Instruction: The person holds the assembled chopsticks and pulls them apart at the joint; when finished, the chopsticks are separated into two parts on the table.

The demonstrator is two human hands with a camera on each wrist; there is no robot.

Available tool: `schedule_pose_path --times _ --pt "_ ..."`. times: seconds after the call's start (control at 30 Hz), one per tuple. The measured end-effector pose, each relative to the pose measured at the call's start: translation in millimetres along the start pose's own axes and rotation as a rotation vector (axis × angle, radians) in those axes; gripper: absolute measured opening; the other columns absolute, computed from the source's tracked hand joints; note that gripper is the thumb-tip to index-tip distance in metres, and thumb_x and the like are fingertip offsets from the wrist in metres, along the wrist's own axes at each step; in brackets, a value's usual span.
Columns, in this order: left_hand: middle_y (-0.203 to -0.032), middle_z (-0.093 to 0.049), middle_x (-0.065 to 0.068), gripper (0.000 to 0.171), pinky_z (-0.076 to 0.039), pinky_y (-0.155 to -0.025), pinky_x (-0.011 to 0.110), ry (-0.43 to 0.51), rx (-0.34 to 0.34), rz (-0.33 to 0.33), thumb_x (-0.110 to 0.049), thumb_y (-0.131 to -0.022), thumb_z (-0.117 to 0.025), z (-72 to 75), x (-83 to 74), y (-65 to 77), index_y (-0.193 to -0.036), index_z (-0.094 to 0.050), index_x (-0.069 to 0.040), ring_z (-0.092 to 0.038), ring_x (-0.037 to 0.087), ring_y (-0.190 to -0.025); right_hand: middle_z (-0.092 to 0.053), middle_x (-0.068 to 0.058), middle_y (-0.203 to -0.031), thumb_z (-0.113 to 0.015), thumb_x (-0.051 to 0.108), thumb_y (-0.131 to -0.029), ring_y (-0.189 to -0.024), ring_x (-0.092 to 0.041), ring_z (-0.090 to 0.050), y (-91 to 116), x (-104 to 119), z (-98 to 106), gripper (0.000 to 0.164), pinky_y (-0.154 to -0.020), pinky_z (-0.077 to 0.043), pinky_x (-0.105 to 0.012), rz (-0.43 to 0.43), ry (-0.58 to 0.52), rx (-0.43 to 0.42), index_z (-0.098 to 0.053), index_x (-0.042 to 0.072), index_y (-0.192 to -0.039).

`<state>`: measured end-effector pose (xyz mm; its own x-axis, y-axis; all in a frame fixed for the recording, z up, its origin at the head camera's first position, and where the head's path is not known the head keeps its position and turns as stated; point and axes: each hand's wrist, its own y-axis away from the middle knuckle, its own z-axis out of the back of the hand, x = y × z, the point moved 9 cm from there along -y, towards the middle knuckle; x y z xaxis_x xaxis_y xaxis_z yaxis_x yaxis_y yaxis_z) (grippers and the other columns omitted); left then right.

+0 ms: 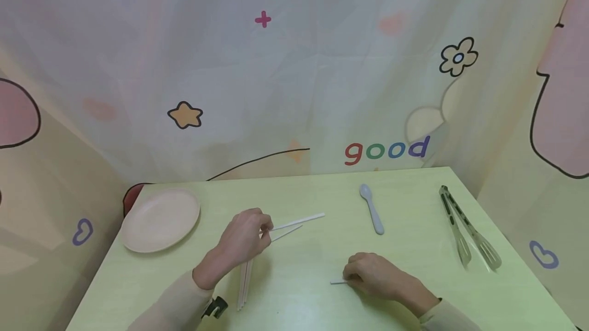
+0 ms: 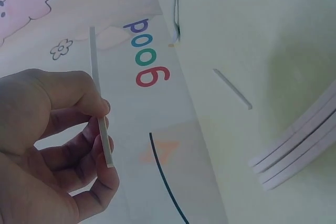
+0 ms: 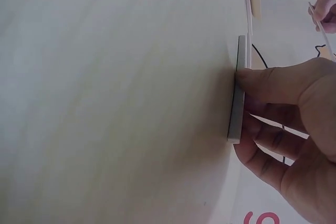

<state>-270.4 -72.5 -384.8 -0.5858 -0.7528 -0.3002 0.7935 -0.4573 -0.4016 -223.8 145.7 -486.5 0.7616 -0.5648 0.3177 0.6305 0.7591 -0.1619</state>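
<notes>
My left hand [image 1: 244,239] pinches a slim white stick [image 2: 94,51] between thumb and fingers, raised over the table. Below it another short white stick [image 2: 232,89] lies on the tabletop. Several longer pale sticks [image 1: 245,285] lie side by side near my left wrist, partly hidden by the hand in the head view. On the right, low at the tabletop, my right hand [image 1: 375,274] pinches a flat grey-white stick [image 3: 238,114] by its edge; only its left end shows in the head view.
A round pale plate [image 1: 161,221] sits at the back left of the table [image 1: 294,300]. A grey-blue spoon [image 1: 371,208] lies toward the back, right of the middle. Metal tongs [image 1: 467,228] lie near the right edge. Printed curtains [image 1: 294,75] stand behind the table.
</notes>
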Motion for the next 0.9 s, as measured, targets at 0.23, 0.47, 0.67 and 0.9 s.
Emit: schedule_pose_path --times 0.23,0.47,0.67,0.9 --pt "-0.070 -0.061 -0.003 0.016 -0.039 -0.053 0.019 -0.015 0.022 -0.076 0.004 -0.070 -0.067 -2.0 -9.0 -14.2 -0.075 -0.072 -0.010 -0.051 0.008 -0.062 -0.060 0.015 -0.080 -0.069 0.009 -0.087 -0.074 0.005 -0.050 -2 -1 0 0.008 -0.067 -0.049 -0.018 -0.033 0.000 0.040 -0.072 0.017 -0.085" --pt "-0.072 -0.062 -0.001 0.017 -0.042 -0.058 0.021 -0.003 0.063 -0.099 0.004 -0.070 -0.065 -4.4 -16.7 -21.3 -0.077 -0.072 -0.011 -0.053 0.010 -0.065 -0.061 0.015 -0.080 -0.070 0.008 -0.087 -0.075 0.005 -0.051 -4 -1 -2 0.009 -0.067 -0.049 -0.018 -0.034 -0.018 0.052 -0.072 0.016 -0.086" --pt "-0.071 -0.062 -0.002 0.017 -0.043 -0.058 0.022 -0.002 0.066 -0.111 0.004 -0.070 -0.065 -2.7 -19.7 -25.4 -0.076 -0.072 -0.011 -0.052 0.010 -0.064 -0.059 0.016 -0.078 -0.070 0.007 -0.085 -0.072 0.005 -0.048 -4 0 -3 0.009 -0.066 -0.048 -0.017 -0.026 -0.010 0.046 -0.071 0.016 -0.085" --pt "-0.072 -0.064 0.000 0.017 -0.046 -0.060 0.024 0.020 0.093 -0.093 0.004 -0.071 -0.064 -4.0 -16.8 -25.8 -0.077 -0.072 -0.010 -0.056 0.011 -0.067 -0.054 0.017 -0.077 -0.071 0.011 -0.083 -0.069 0.004 -0.043 -4 -1 -3 0.006 -0.063 -0.045 -0.017 -0.058 -0.027 0.068 -0.070 0.017 -0.085"
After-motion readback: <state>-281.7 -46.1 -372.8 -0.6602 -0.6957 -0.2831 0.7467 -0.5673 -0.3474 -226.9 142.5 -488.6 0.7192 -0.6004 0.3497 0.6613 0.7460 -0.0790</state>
